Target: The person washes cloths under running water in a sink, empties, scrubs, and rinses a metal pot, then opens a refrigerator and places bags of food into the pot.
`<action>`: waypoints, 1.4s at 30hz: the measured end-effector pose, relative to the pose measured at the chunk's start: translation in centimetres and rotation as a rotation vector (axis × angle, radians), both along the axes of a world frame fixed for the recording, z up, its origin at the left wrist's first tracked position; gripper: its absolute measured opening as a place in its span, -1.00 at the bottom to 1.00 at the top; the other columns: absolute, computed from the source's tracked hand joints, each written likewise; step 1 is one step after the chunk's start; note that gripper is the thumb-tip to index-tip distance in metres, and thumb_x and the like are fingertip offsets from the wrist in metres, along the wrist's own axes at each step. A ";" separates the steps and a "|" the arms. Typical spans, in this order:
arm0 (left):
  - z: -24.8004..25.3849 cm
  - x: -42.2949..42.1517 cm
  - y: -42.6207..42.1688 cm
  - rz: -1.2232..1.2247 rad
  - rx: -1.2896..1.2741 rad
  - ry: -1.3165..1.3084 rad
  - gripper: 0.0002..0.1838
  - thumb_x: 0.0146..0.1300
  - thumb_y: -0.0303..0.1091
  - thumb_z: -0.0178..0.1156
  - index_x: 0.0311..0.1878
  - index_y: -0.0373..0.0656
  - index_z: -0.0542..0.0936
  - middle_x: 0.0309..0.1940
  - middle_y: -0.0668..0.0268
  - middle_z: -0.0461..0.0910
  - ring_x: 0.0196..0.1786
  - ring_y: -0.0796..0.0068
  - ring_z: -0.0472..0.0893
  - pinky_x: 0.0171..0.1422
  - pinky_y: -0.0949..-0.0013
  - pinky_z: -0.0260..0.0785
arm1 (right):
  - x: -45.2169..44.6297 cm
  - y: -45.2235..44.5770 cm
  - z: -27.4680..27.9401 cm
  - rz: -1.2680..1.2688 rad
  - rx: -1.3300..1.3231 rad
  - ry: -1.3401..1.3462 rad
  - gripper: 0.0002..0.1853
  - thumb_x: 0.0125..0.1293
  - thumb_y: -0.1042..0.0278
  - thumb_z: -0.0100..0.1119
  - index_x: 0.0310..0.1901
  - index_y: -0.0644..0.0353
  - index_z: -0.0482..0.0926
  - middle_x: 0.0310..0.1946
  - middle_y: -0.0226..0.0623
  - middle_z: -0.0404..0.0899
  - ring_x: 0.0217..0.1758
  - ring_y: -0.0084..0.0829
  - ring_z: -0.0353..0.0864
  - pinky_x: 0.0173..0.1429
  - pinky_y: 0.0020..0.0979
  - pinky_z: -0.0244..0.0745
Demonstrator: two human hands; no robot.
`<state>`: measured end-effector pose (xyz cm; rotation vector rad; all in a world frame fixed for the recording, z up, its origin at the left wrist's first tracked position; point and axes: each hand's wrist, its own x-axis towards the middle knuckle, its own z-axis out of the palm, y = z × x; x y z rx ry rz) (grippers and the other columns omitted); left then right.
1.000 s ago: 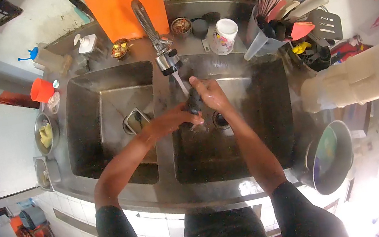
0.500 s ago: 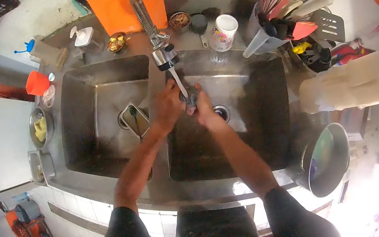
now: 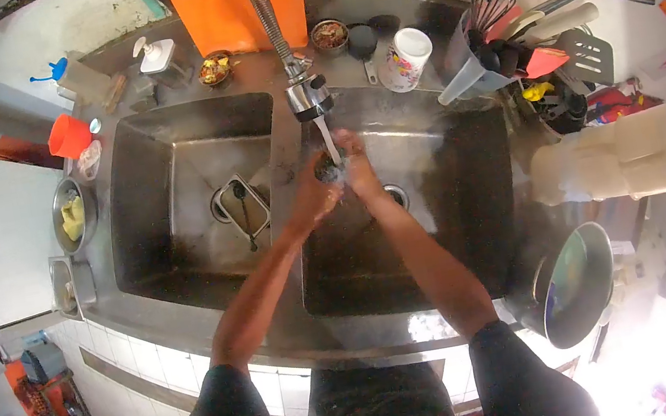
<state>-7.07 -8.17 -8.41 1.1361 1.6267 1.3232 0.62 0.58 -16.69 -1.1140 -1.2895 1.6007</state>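
Both my hands meet over the right sink basin (image 3: 459,232), under a stream of water (image 3: 327,135) from the faucet (image 3: 307,94). My left hand (image 3: 315,193) curls around a small dark grey thing (image 3: 331,172), mostly hidden by fingers and splashing water, so its kind does not show. My right hand (image 3: 359,171) presses against it from the other side, fingers bent and slightly blurred. Behind my right wrist is the round drain (image 3: 396,195). In the left basin (image 3: 150,237) lies a small rectangular metal pan (image 3: 246,209) with a dark-handled utensil (image 3: 241,192) in it.
Along the back ledge stand a soap pump bottle (image 3: 157,57), small bowls of food (image 3: 329,34) and a white floral container (image 3: 407,59). At right are a utensil holder (image 3: 462,61), a large translucent container (image 3: 629,152) and a tilted metal pot (image 3: 576,287). A metal bowl (image 3: 73,216) sits left.
The camera view has shifted slightly, so the sink appears a little further right. My left hand has turned and lowered around the grey thing; my right fingers now reach higher beside the stream.
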 end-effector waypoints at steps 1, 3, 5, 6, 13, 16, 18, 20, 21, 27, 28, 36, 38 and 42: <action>-0.2 0.0 -0.1 0.049 -0.031 -0.039 -0.36 -0.12 -0.52 0.27 0.15 -0.29 0.39 -0.23 0.24 0.51 -0.18 0.38 0.54 -0.15 0.36 0.41 | 0.6 0.0 1.4 -0.002 -0.001 -0.002 -0.63 0.38 0.12 -0.11 0.09 0.14 0.43 0.05 -0.18 0.46 0.13 -0.22 0.44 0.16 -0.24 0.37; 0.2 -0.9 0.4 0.063 -0.153 -0.437 -0.47 -0.09 -0.50 0.26 0.06 -0.33 0.47 -0.47 0.38 0.50 -0.50 0.56 0.45 -0.49 0.46 0.29 | 2.7 0.3 6.8 -0.001 0.759 -0.297 -0.61 0.33 0.22 0.00 0.13 0.19 0.40 0.18 -0.03 0.34 0.31 -0.06 0.24 0.28 -0.22 0.25; -1.0 -3.2 1.1 -0.141 -0.187 -0.416 -0.54 -0.05 -0.49 0.24 0.01 -0.31 0.50 -0.53 0.40 0.48 -0.56 0.61 0.40 -0.54 0.48 0.22 | 5.2 0.7 8.4 0.282 0.940 -0.363 -0.61 0.30 0.26 0.02 0.14 0.17 0.39 0.19 -0.02 0.32 0.32 0.01 0.22 0.30 -0.18 0.25; -1.8 -3.8 1.3 -0.250 -0.210 -0.410 -0.57 -0.03 -0.49 0.23 -0.01 -0.30 0.52 -0.56 0.41 0.46 -0.59 0.63 0.38 -0.56 0.49 0.18 | 6.0 0.8 8.7 0.568 1.105 -0.434 -0.60 0.27 0.30 0.04 0.15 0.15 0.38 0.21 -0.01 0.31 0.32 0.08 0.19 0.31 -0.15 0.24; 2.1 -3.5 2.4 -0.665 -0.256 -0.189 -0.77 0.06 -0.44 0.20 -0.16 -0.16 0.64 -0.62 0.42 0.41 -0.64 0.65 0.34 -0.62 0.48 0.13 | 4.8 1.6 5.5 0.614 1.260 -0.686 -0.64 0.11 0.35 0.07 -0.01 0.14 0.47 -0.04 -0.04 0.53 -0.26 -0.11 0.64 -0.22 -0.13 0.56; -2.9 -3.7 3.5 -0.501 -0.438 -0.513 -0.82 0.05 -0.42 0.19 -0.25 -0.14 0.65 -0.56 0.40 0.48 -0.62 0.65 0.38 -0.61 0.45 0.15 | 3.8 2.3 7.5 0.842 1.101 -1.055 -0.81 0.10 0.35 0.13 -0.28 0.22 0.62 -0.38 -0.11 0.63 -0.34 -0.17 0.65 -0.27 -0.15 0.52; -4.1 -3.8 3.8 -0.543 -0.276 -0.031 -0.86 0.02 -0.42 0.17 -0.31 -0.18 0.61 -0.53 0.31 0.53 -0.61 0.57 0.42 -0.58 0.38 0.21 | 3.6 1.9 9.2 0.811 1.102 -1.048 -0.83 0.06 0.33 0.16 -0.38 0.24 0.61 -0.47 -0.11 0.61 -0.39 -0.15 0.65 -0.29 -0.16 0.52; -5.0 -3.6 4.5 -0.557 0.031 0.249 -0.87 -0.03 -0.43 0.17 -0.37 -0.22 0.58 -0.54 0.20 0.54 -0.61 0.44 0.43 -0.53 0.30 0.26 | 3.4 1.5 9.6 0.786 1.098 -1.047 -0.83 0.01 0.31 0.19 -0.48 0.27 0.60 -0.56 -0.11 0.60 -0.44 -0.12 0.64 -0.31 -0.17 0.53; -5.4 -3.5 4.4 -0.562 0.159 0.303 -0.88 -0.05 -0.44 0.17 -0.39 -0.23 0.57 -0.55 0.17 0.54 -0.61 0.38 0.43 -0.51 0.26 0.27 | 3.2 1.5 9.9 0.801 1.016 -1.104 -0.77 -0.01 0.25 0.24 -0.46 0.28 0.60 -0.52 -0.06 0.61 -0.41 -0.10 0.64 -0.29 -0.17 0.53; -1.2 -4.0 3.8 -0.415 0.034 0.708 -0.81 -0.20 -0.41 0.27 -0.44 -0.26 0.59 -0.57 -0.02 0.55 -0.46 -0.04 0.57 -0.34 0.04 0.40 | 3.1 1.3 8.4 0.639 0.689 -0.996 -0.50 -0.13 0.03 0.39 -0.34 0.37 0.57 -0.38 0.14 0.59 -0.26 0.04 0.62 -0.16 -0.09 0.54; -0.9 -4.2 3.6 -0.415 0.029 0.705 -0.81 -0.20 -0.41 0.27 -0.44 -0.26 0.59 -0.57 -0.02 0.55 -0.46 -0.04 0.57 -0.34 0.04 0.40 | 2.9 1.2 8.0 0.615 0.583 -0.980 -0.41 -0.16 0.01 0.41 -0.27 0.42 0.54 -0.35 0.20 0.58 -0.21 0.07 0.62 -0.13 -0.06 0.54; 1.8 -4.3 2.3 -0.552 0.080 1.025 -0.86 -0.14 -0.36 0.28 -0.53 -0.21 0.58 -0.60 0.01 0.55 -0.48 -0.02 0.60 -0.37 0.06 0.44 | 3.0 -0.3 8.8 0.630 0.085 -0.903 -0.32 -0.05 0.07 0.37 0.03 0.39 0.42 -0.26 -0.11 0.61 -0.29 -0.19 0.62 -0.28 -0.29 0.52; 2.0 -3.7 2.8 -0.653 0.027 1.097 -0.83 -0.07 -0.38 0.26 -0.38 -0.23 0.57 -0.53 0.04 0.57 -0.41 0.00 0.61 -0.34 0.06 0.46 | 4.5 -0.5 6.5 0.688 -0.101 -0.872 -0.34 0.01 0.11 0.35 0.07 0.36 0.38 -0.24 -0.21 0.60 -0.34 -0.37 0.60 -0.35 -0.39 0.50; -1.6 -1.4 5.0 -0.763 0.293 1.217 -0.61 0.03 -0.48 0.18 -0.01 -0.25 0.45 -0.25 0.05 0.59 -0.17 0.08 0.62 -0.18 0.10 0.50 | 8.9 -0.7 2.6 0.733 -0.713 -0.029 -0.61 0.18 0.05 0.23 -0.09 0.15 0.47 -0.48 -0.42 0.45 -0.62 -0.63 0.25 -0.54 -0.55 0.21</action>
